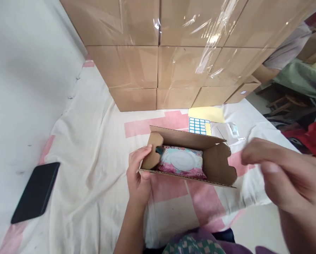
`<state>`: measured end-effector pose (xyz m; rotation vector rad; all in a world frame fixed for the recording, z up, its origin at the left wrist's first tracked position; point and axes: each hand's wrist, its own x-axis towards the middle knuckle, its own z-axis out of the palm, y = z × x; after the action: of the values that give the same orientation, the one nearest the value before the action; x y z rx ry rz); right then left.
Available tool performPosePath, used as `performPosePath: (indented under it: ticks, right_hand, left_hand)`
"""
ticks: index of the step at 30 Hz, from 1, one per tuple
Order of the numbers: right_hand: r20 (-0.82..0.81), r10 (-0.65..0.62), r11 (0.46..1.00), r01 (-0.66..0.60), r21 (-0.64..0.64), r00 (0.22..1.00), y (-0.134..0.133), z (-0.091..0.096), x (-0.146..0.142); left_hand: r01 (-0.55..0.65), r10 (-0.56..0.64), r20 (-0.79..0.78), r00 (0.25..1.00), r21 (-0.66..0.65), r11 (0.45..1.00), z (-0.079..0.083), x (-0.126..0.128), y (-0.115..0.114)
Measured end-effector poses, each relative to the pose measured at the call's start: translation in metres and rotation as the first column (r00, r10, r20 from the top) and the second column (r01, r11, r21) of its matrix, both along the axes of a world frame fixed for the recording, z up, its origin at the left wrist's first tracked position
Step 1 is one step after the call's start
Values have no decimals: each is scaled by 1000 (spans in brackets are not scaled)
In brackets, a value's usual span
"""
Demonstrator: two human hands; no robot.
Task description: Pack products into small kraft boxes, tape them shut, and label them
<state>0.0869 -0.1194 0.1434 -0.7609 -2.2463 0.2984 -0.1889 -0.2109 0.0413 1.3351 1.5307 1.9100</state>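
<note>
My left hand [139, 173] grips the left end of an open cardboard box [218, 164], thumb on the near wall and fingers by the raised end flap. Inside the box lies a pink and pale blue soft pack [182, 161] with a white oval lid, like a pack of wet wipes. A small dark thing [159, 151] sits beside the pack at the left; I cannot make out what it is. My right hand [285, 173] hovers to the right of the box, apart from it and slightly blurred. Its fingers are curled closed, with nothing visible in them.
Behind the box rises a stack of closed cartons [184, 67] under clear wrap. A sheet of blue-edged labels [199, 126], yellow paper [206, 113] and a white tape dispenser [230, 132] lie before it. A black tablet-like slab [36, 192] lies left. Another person's arm [269, 72] shows right.
</note>
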Motion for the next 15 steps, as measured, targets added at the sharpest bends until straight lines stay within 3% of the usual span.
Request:
performPosePath:
  ticks: [1, 2, 5, 7, 12, 15]
  right_hand:
    - [-146, -16, 1000, 16, 2, 989, -8, -9, 11]
    - [-187, -37, 999, 32, -28, 982, -16, -22, 19]
    - [-126, -57, 997, 49, -61, 990, -30, -64, 26]
    - [-138, -54, 997, 46, -63, 989, -32, -81, 21]
    - [-107, 44, 985, -61, -162, 993, -29, -88, 3]
    - [-164, -15, 976, -21, -217, 986, -30, -87, -7]
  left_hand:
    - [9, -9, -16, 1000, 7, 1000, -4, 0, 1]
    - [6, -5, -28, 1000, 18, 1000, -8, 1, 3]
    - [-62, 63, -21, 998, 76, 995, -14, 7, 6]
    - [-105, 107, -4, 994, 123, 987, -15, 11, 7]
    - [-43, 45, -3, 999, 269, 962, -20, 16, 5]
    - [-117, 96, 121, 988, 176, 977, -18, 18, 2]
